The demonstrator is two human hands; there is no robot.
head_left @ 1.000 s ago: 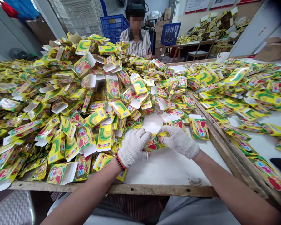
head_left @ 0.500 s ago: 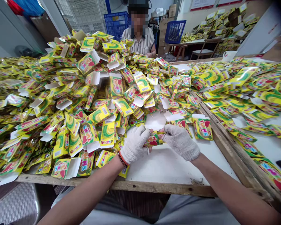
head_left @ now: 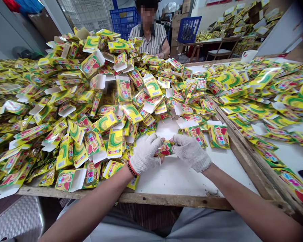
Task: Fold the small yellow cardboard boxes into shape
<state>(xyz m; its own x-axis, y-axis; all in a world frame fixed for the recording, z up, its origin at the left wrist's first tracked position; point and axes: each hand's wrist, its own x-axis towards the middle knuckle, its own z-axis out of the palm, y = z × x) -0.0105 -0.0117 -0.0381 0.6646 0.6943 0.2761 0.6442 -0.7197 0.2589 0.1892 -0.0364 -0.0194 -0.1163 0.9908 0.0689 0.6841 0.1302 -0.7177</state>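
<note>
Both my hands wear white knit gloves and meet over the white table top. My left hand and my right hand are each closed on the ends of one small yellow and red candy box, held just above the table. A big heap of the same yellow boxes, many with open white flaps, lies to the left and beyond my hands. Two flat boxes lie just right of my right hand.
A wooden rail runs along the right, with more yellow packets on the table beyond it. A person in a striped shirt sits across the heap. Blue crates and stacked boxes stand at the back. The wooden front edge is close to my lap.
My hands have drawn closer together on the box, and less of it shows between the gloves. The view has tilted down slightly.
</note>
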